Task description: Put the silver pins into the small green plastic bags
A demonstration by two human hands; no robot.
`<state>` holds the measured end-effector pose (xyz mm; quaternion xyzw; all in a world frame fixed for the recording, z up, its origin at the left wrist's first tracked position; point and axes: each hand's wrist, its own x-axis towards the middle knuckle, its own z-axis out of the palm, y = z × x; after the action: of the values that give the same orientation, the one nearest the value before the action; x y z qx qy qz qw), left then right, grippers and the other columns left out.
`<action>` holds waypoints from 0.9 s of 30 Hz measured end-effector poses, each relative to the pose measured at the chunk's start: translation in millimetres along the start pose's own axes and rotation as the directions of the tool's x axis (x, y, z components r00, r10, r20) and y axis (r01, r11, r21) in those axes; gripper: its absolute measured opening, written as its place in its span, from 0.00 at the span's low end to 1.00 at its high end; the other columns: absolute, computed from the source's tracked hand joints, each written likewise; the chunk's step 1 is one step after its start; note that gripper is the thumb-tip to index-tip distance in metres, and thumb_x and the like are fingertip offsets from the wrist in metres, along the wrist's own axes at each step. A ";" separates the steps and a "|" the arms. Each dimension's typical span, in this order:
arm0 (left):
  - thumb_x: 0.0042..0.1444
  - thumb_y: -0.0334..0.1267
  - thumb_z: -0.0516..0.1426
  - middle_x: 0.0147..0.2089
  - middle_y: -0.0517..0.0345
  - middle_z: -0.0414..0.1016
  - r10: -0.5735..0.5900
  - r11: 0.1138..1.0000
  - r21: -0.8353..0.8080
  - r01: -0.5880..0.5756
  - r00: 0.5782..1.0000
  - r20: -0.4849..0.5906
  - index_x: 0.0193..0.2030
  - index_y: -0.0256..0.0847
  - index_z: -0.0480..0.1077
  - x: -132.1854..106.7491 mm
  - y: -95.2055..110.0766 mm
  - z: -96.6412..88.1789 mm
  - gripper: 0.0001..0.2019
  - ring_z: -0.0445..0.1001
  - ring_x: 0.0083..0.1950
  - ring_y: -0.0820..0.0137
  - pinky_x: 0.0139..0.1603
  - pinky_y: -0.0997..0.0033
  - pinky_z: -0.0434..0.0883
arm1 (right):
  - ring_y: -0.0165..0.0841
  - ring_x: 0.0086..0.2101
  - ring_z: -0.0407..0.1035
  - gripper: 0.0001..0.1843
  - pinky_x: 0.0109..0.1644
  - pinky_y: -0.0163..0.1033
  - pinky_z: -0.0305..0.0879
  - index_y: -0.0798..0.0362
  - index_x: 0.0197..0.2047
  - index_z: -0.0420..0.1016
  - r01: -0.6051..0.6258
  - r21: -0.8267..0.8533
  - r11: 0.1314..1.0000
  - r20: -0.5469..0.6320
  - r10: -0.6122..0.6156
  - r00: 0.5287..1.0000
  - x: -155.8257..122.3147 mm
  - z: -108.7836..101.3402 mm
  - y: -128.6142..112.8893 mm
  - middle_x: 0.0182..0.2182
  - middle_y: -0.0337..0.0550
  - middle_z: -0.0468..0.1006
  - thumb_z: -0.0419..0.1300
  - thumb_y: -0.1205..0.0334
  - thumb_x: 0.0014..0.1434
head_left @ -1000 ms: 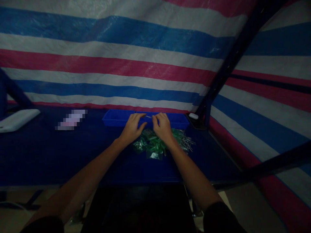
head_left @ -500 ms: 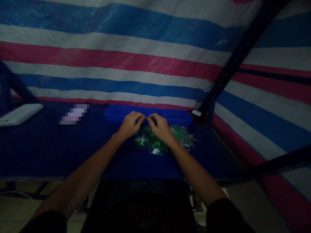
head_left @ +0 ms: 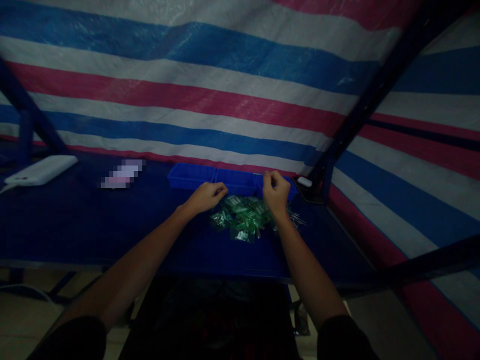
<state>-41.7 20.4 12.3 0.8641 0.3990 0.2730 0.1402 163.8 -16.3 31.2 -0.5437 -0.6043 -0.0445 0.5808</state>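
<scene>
My right hand (head_left: 276, 192) is raised at the right compartment of the blue bins, fingers pinched on a thin metal rod (head_left: 257, 174) whose tip pokes out to the left. Closed near the front of the middle blue bin (head_left: 235, 187) is my left hand (head_left: 207, 196); whatever its fingertips may hold is too small to make out. Between and below the hands lies a pile of small green-tinted clear plastic bags (head_left: 245, 216) with shiny pieces inside. Loose thin metal rods (head_left: 297, 218) stick out from behind my right wrist, partly hidden.
The left blue bin (head_left: 191, 175) stands at the back of the dark blue table (head_left: 112, 225). A white device with a cable (head_left: 43, 170) and a blurred-out item (head_left: 123, 175) lie to the left. A small white case (head_left: 304, 182) sits by the right frame post.
My hands were together with a thin rod between their fingertips. My right hand has moved right to the right bin with the rod; my left hand has drawn slightly lower. The view has shifted slightly.
</scene>
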 end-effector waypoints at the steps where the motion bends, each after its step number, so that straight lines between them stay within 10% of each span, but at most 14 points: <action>1: 0.56 0.42 0.47 0.22 0.61 0.70 -0.007 1.000 0.006 0.007 1.000 -0.001 0.34 0.40 0.71 0.0 -1.2 -0.6 0.14 0.67 0.23 0.73 0.26 0.75 0.58 | 0.27 0.21 0.56 0.16 0.28 0.34 0.52 0.52 0.21 0.59 -0.034 0.001 0.999 -0.022 0.034 0.999 1.9 -1.8 5.4 0.17 0.35 0.60 0.47 0.57 0.58; 5: 0.56 0.42 0.47 0.23 0.61 0.70 -0.026 1.000 0.007 0.026 0.998 -0.059 0.36 0.40 0.71 0.4 -4.0 -5.5 0.14 0.67 0.24 0.73 0.25 0.75 0.58 | 0.29 0.23 0.61 0.11 0.29 0.34 0.55 0.53 0.26 0.66 -0.046 -0.076 0.996 0.038 0.049 0.998 3.8 -2.7 17.6 0.21 0.37 0.67 0.49 0.58 0.56; 10: 0.55 0.41 0.48 0.28 0.59 0.72 -0.012 0.999 0.044 0.009 0.997 0.071 0.40 0.41 0.70 -0.4 -12.6 -6.4 0.13 0.69 0.27 0.72 0.28 0.74 0.61 | 0.31 0.28 0.64 0.08 0.36 0.36 0.57 0.53 0.28 0.69 0.249 -0.122 0.961 0.326 -0.198 0.924 5.9 13.8 -11.0 0.24 0.40 0.70 0.52 0.62 0.55; 14: 0.51 0.41 0.52 0.37 0.54 0.73 0.042 0.985 0.149 -0.092 0.951 0.308 0.44 0.41 0.69 -3.8 -18.0 -2.6 0.14 0.71 0.36 0.68 0.35 0.73 0.65 | 0.30 0.28 0.62 0.10 0.37 0.37 0.57 0.53 0.29 0.68 0.338 0.018 0.941 0.092 -0.338 0.937 21.9 32.5 -62.1 0.24 0.40 0.69 0.48 0.61 0.58; 18: 0.53 0.40 0.50 0.40 0.53 0.73 0.045 0.976 0.189 -0.109 0.947 0.317 0.45 0.41 0.68 -5.0 -18.2 -1.6 0.14 0.71 0.39 0.67 0.40 0.71 0.65 | 0.30 0.29 0.61 0.12 0.38 0.39 0.57 0.53 0.31 0.67 0.325 0.087 0.942 -0.121 -0.314 0.942 40.0 32.8 -86.0 0.24 0.40 0.66 0.46 0.60 0.59; 27: 0.55 0.45 0.49 0.33 0.56 0.76 -0.102 0.992 0.082 0.092 0.987 0.127 0.36 0.41 0.72 -3.3 -0.4 10.8 0.14 0.73 0.33 0.70 0.32 0.75 0.64 | 0.38 0.38 0.62 0.11 0.43 0.45 0.57 0.56 0.36 0.69 -0.096 -0.400 0.912 -0.171 0.028 0.985 28.8 -15.6 2.4 0.34 0.48 0.69 0.52 0.62 0.51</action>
<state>-37.4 17.8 2.1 0.8644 0.4405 0.1934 0.1460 183.4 -8.6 56.4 -0.6660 -0.5150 -0.1945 0.5033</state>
